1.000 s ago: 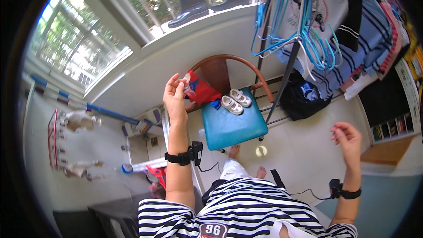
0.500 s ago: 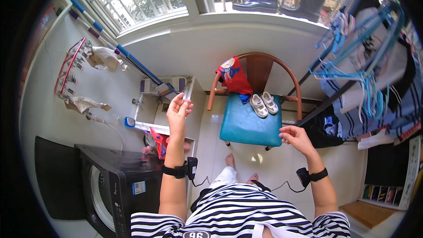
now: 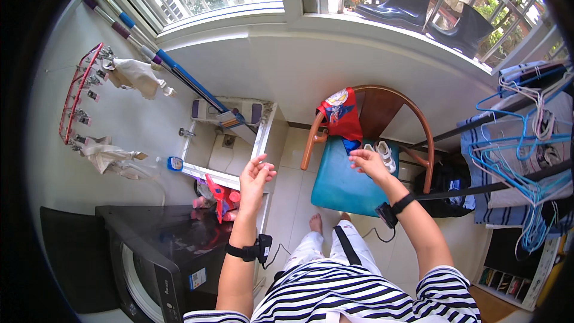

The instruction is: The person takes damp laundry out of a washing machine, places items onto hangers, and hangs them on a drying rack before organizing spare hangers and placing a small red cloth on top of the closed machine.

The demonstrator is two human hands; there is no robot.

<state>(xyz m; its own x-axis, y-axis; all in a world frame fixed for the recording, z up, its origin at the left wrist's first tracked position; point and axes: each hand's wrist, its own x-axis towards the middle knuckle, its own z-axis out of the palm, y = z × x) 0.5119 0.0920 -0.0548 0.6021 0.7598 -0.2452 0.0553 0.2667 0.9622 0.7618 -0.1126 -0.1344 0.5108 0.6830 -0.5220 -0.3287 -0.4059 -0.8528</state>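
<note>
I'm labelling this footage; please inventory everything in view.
boots: 2, black, window ledge
chair: 1, brown-teal, below window
cloth: 1, mostly red, on chair
shoes: 2, white, chair seat
sink: 1, white, left of chair
poles: at least 2, multicoloured, by sink
washing machine: 1, black, lower left
clip hanger: 1, red, left wall
hung cloths: 2, beige, clip hanger
hangers: several, mostly blue, right
clothes: several, blue and grey, right
shelf: 1, white, lower right
wrist straps: 2, black, wrists
left hand: 1, bare, near sink
right hand: 1, bare, near shoes
</note>
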